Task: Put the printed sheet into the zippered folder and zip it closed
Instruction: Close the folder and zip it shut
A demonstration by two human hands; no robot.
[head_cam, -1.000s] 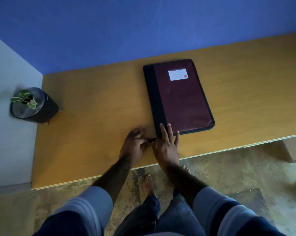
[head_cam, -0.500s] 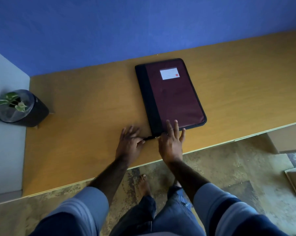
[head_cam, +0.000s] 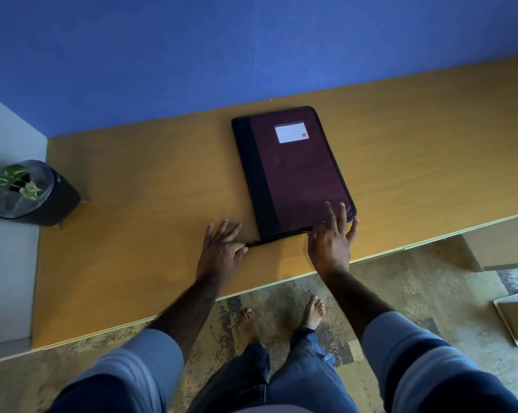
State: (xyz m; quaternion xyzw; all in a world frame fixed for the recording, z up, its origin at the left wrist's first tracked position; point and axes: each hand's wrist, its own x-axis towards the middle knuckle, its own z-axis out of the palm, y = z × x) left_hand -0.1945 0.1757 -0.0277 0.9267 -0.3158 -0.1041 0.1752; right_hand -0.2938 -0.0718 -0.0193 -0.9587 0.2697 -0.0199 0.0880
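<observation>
Both hands work the zippered folder point(head_cam: 293, 171) — our left hand point(head_cam: 222, 251) pinches the zipper tab point(head_cam: 253, 243), right hand point(head_cam: 330, 236) spread flat; sheet unseen, zipping nearly finished, we judge.

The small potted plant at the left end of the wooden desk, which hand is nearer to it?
Left. The left hand rests on the desk beside the maroon zippered folder's near-left corner; the right hand, farther from the potted plant, lies on its near-right corner.

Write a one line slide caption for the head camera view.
Left hand pinches the zipper pull at the closed maroon folder's near corner while the right hand presses its cover.
</observation>
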